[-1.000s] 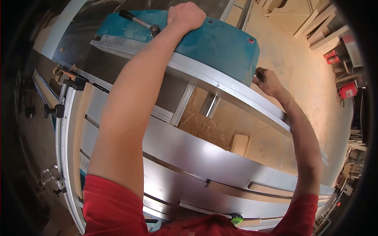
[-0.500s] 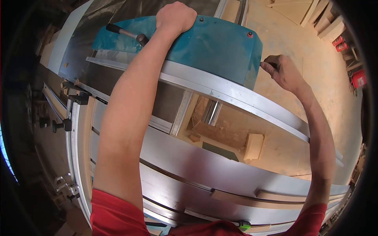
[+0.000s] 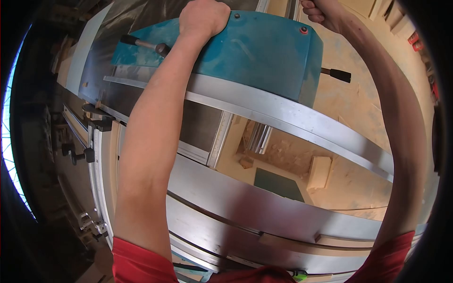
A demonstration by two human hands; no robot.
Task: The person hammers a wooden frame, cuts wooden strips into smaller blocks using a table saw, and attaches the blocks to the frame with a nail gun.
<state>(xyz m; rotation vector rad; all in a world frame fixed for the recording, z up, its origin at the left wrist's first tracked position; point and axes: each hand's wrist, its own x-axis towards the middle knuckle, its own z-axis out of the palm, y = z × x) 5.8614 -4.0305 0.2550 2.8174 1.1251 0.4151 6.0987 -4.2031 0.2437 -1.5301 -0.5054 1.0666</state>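
moved off the lever (image 3: pixel 339 75) right of the teal housing (image 3: pixel 259 63), the right hand (image 3: pixel 324 13) curls beyond it, hold unclear; the left hand (image 3: pixel 204 19), grip hidden, seemingly steadies the housing's edge, needing firm pressure.

Location type: woodworking workshop. Reference landmark: teal machine housing (image 3: pixel 262 56). Indicators are as follows. A metal rail (image 3: pixel 245 96) runs along the housing's near side. A scale strip (image 3: pixel 220 141) and a slotted metal table (image 3: pixel 200 181) lie nearer the person than the housing. Wood chips (image 3: pixel 289 152) and a wooden block (image 3: pixel 320 172) lie between housing and table. Lumber pieces (image 3: pixel 398 27) are grouped beyond the housing, to its right. A black-handled lever (image 3: pixel 340 75) projects from its right end.
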